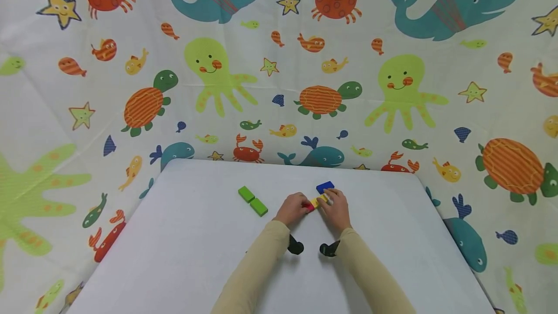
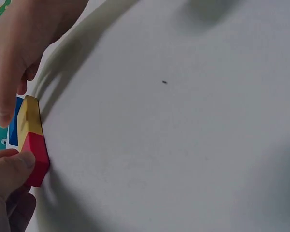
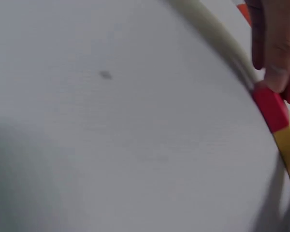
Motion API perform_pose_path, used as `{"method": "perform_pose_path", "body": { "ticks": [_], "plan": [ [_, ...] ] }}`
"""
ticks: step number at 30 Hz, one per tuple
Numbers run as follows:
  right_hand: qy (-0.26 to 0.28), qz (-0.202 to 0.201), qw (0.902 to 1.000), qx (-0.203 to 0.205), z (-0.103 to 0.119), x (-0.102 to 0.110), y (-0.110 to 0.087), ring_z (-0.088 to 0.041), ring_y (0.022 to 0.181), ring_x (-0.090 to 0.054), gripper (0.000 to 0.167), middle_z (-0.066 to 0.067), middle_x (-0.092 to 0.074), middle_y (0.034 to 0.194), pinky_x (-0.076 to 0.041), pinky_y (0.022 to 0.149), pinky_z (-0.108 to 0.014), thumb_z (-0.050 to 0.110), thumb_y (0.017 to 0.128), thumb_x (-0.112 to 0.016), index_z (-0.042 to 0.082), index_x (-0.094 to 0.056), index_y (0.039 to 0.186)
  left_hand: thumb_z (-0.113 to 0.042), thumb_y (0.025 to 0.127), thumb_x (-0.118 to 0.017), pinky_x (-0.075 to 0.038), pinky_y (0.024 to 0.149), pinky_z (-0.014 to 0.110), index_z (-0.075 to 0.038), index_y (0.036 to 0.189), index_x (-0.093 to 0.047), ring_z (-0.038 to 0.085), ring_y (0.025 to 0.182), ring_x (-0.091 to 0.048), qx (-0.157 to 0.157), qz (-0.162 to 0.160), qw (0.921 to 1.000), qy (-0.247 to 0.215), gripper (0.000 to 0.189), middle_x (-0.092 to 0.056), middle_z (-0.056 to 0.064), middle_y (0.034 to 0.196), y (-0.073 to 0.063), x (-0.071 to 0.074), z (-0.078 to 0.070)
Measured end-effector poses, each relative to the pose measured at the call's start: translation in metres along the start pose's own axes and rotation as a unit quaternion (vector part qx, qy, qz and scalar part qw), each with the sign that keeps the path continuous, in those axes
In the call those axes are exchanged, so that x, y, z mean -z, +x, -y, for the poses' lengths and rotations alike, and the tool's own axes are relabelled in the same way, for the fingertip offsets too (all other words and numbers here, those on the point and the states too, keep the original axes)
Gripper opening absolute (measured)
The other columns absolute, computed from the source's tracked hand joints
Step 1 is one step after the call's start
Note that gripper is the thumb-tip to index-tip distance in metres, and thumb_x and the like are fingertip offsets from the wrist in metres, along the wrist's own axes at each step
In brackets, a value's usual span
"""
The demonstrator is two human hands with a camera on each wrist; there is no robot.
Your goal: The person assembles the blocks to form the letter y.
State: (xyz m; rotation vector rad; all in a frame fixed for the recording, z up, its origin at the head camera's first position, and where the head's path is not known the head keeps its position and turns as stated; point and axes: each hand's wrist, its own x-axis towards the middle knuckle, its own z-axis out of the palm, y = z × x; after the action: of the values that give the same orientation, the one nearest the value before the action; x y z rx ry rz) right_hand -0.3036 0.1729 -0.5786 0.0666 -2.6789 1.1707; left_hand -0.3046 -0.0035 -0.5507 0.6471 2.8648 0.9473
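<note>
My left hand (image 1: 293,210) pinches a red block (image 2: 37,162) between thumb and fingers. End to end with it on the white table lies a yellow block (image 2: 30,118), the two forming a short row. Just over the yellow block hovers my right hand (image 1: 337,211), its fingers loosely spread and pointing down. Beyond the yellow block sits a blue block (image 1: 324,186), partly covered by the yellow one in the left wrist view. From the right wrist, the left fingertips show on the red block's end; the right hand is out of that view.
Two green blocks, a farther one (image 1: 246,194) and a nearer one (image 1: 259,207), lie in a slanted line left of the hands. The white table (image 1: 183,251) ends at a patterned sea-animal cloth (image 1: 270,91) behind and beside it. Dark wrist cameras hang under both wrists.
</note>
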Motion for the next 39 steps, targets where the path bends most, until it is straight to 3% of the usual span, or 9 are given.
{"method": "perform_pose_path", "body": {
  "ticks": [7,17,39],
  "plan": [
    [-0.006,-0.008,0.9999,-0.009,-0.008,0.011,0.021,-0.041,0.129,-0.042,0.045,-0.024,-0.049,0.136,-0.031,0.109,-0.055,0.025,0.093,-0.068,-0.002,-0.061,0.129,-0.011,0.089,-0.073,-0.05,0.09,0.029,-0.006,0.106,-0.075,0.016,0.091,-0.058,0.018,0.015,0.9997,-0.011,0.018,-0.066,0.003,0.1,0.001,0.002,-0.002],
    [-0.02,0.029,0.9958,-0.085,-0.011,0.012,0.038,-0.044,0.132,-0.037,0.057,-0.027,-0.044,0.142,-0.029,0.11,-0.056,0.034,0.093,-0.067,0.0,-0.054,0.137,-0.01,0.089,-0.072,-0.05,0.091,0.03,-0.005,0.105,-0.074,0.017,0.091,-0.059,0.011,0.015,0.9997,-0.014,0.018,-0.066,0.004,0.099,0.001,0.003,-0.002],
    [-0.06,0.029,0.9932,-0.095,-0.006,0.005,0.044,-0.045,0.125,-0.04,0.054,-0.026,-0.049,0.138,-0.035,0.105,-0.058,0.033,0.091,-0.069,0.003,-0.058,0.134,-0.01,0.09,-0.071,-0.049,0.093,0.031,-0.004,0.106,-0.074,0.018,0.094,-0.059,0.002,0.018,0.9998,0.0,0.018,-0.066,0.005,0.103,0.0,0.004,-0.002]
  ]
}}
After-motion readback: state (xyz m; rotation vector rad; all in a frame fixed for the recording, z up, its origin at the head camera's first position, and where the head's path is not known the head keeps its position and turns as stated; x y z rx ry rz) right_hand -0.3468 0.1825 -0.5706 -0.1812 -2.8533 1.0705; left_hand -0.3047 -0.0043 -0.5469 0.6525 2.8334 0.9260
